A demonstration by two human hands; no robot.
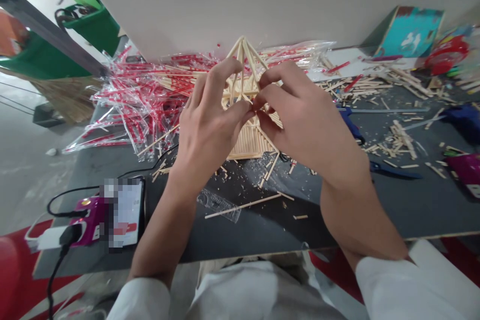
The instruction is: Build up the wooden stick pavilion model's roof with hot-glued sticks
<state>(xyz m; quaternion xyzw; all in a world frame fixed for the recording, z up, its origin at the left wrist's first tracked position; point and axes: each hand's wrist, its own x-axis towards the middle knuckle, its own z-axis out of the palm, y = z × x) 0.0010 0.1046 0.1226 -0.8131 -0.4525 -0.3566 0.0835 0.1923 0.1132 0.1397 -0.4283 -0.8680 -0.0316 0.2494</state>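
Note:
A small model house built of pale wooden sticks [245, 146] stands on the dark table, with a slatted floor and a pointed frame of sticks at its top. My left hand [213, 115] reaches in from the left, its thumb and fingers bent at the model's middle. From the right, my right hand [305, 115] is closed in a pinch there, its fingertips meeting my left thumb. Whatever lies between the fingertips is too small and hidden to make out. A clear plastic ruler [219, 205] and a loose stick [243, 206] lie in front of the model.
Red-printed clear wrappers [138, 105] pile up at the left. A phone [129, 215] and a purple power strip [90, 215] with cables sit front left. To the right are blue glue guns [465, 122], dark-handled pliers [395, 170] and scattered stick pieces [403, 140]. A turquoise board [412, 32] leans behind.

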